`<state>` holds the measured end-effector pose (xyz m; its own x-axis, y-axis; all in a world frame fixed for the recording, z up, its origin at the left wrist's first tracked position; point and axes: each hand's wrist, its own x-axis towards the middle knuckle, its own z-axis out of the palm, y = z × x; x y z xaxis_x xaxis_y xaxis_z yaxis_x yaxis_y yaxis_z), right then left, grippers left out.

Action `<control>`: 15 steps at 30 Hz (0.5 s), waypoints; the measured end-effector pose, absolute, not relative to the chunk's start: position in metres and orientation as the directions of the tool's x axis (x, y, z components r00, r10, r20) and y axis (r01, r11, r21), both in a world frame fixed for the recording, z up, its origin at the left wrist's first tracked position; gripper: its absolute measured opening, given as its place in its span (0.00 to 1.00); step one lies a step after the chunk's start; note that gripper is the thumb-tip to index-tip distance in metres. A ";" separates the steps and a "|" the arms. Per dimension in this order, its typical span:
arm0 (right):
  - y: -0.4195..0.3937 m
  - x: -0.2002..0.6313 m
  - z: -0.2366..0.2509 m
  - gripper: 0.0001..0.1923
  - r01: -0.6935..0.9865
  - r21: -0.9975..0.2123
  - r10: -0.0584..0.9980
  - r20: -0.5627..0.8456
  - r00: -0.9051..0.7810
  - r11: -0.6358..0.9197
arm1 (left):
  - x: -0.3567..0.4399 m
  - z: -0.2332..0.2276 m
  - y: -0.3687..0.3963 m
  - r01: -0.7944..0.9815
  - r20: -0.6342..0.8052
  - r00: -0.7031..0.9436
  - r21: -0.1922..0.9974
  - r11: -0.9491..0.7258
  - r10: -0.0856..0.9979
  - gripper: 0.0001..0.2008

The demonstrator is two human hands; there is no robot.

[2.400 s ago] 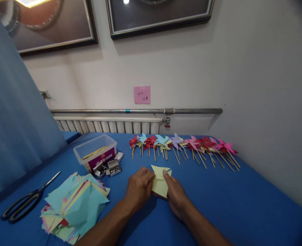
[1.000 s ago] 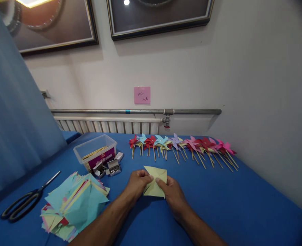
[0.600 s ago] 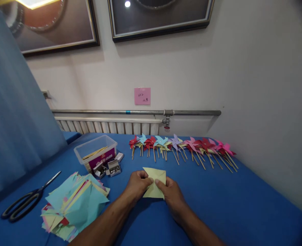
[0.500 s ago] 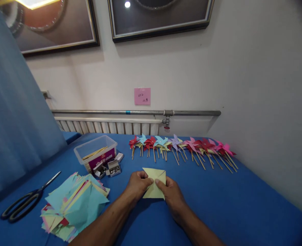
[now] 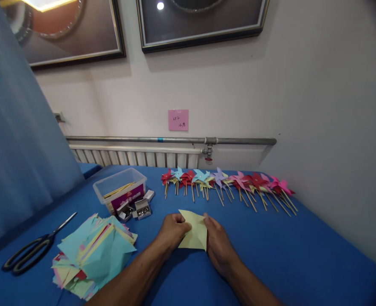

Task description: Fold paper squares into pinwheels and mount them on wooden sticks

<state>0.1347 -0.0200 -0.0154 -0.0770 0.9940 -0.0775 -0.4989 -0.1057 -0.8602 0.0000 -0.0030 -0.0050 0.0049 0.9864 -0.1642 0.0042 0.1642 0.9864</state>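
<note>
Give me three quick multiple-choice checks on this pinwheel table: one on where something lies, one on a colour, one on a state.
1. Where do the scissors lie?
A. at the table's left edge, beside the paper stack
B. among the pinwheels
C. inside the plastic box

2. What colour is the paper in the hands?
A. red
B. pale yellow
C. purple

3. How is that paper held?
A. lying untouched
B. by one hand only
C. by both hands, low over the table

Answers: 
1 A, the scissors lie left of the paper stack on the blue table. 
2 B, the sheet is pale yellow. 
3 C, the left hand and right hand each grip a side of it.
</note>
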 end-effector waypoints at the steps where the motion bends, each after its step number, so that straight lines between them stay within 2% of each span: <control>1: -0.020 0.135 -0.016 0.20 -0.498 -0.861 0.995 -0.076 -0.072 -0.102 | 0.000 -0.005 -0.003 0.004 -0.166 0.001 0.986 0.166 0.986 0.07; 8: -0.020 0.137 -0.018 0.24 -0.467 -0.867 0.982 -0.117 -0.149 -0.174 | -0.001 -0.006 -0.003 0.032 -0.168 0.037 0.985 0.167 0.985 0.06; 15: -0.014 0.138 -0.027 0.26 -0.404 -0.904 0.991 -0.122 -0.063 -0.137 | -0.002 -0.011 0.002 -0.014 -0.185 0.073 0.982 0.186 0.980 0.05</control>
<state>0.1379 -0.0139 -0.0266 -0.0626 0.9906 -0.1217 -0.4045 -0.1367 -0.9043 -0.0023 0.0016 -0.0114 0.0731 0.9800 -0.1849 -0.0140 0.1864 0.9824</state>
